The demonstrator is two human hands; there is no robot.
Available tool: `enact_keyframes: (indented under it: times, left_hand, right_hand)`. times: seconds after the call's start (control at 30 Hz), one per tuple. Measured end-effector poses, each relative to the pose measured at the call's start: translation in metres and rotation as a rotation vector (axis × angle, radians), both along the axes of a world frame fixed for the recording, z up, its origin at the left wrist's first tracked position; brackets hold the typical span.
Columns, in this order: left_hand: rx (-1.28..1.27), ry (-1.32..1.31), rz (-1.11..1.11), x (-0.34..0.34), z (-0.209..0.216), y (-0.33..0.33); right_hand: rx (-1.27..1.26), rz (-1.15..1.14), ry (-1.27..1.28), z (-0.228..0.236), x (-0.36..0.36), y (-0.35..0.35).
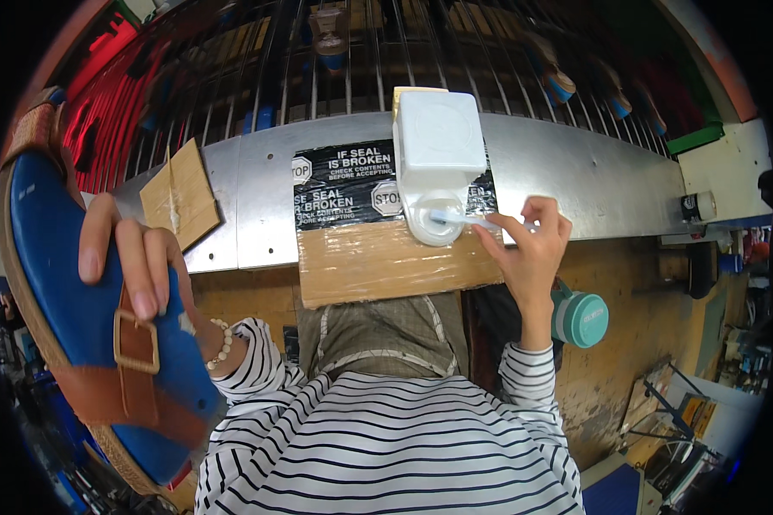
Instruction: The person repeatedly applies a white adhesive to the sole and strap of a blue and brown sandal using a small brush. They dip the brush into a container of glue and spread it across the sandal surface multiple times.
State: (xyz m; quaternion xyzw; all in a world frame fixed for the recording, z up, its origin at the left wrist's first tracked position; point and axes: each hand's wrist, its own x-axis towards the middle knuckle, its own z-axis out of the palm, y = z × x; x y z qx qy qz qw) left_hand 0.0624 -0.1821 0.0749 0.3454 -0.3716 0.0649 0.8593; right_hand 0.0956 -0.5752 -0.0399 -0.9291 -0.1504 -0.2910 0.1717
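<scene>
My left hand [150,257] grips a sandal [47,232] close to the camera, at the far left. The sandal has a blue footbed, brown leather straps and a square buckle [136,342], with my fingertips just above the buckle. In my right hand [532,249], thumb and fingers pinch the handle of a slim pale brush [474,221] resembling a toothbrush. Its head dips into the round cup [436,235] at the front of a white plastic dispenser [441,133]. What the cup contains is hard to make out.
The dispenser stands on a board [386,266] partly covered in black printed tape. A stained cardboard piece [180,202] lies on the metal ledge [258,189]. Beyond are metal bars [386,60] with other sandals [329,39]. A teal lidded container [586,319] is at my right.
</scene>
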Motion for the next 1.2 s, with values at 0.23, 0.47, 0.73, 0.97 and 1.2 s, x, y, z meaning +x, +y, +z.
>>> enact_keyframes:
  times: [0.23,0.47,0.73,0.97,1.2]
  left_hand:
    - [0.131,0.328,0.018,-0.019,-0.033,-0.009]
    - [0.245,0.856,0.785,-0.039,-0.068,-0.091]
    - [0.292,0.658,0.383,-0.039,-0.040,-0.111]
    - [0.522,0.519,0.419,-0.045,-0.040,-0.116]
    - [0.519,0.497,0.409,-0.042,-0.044,-0.126]
  right_hand:
    - [0.313,-0.080,-0.044,-0.019,-0.010,-0.009]
    - [0.544,0.089,0.086,0.025,0.006,0.009]
    - [0.595,0.419,-0.292,0.110,0.005,0.043]
    - [0.467,0.397,-0.359,0.117,0.004,0.055]
    - [0.357,0.313,-0.517,0.122,0.005,0.046]
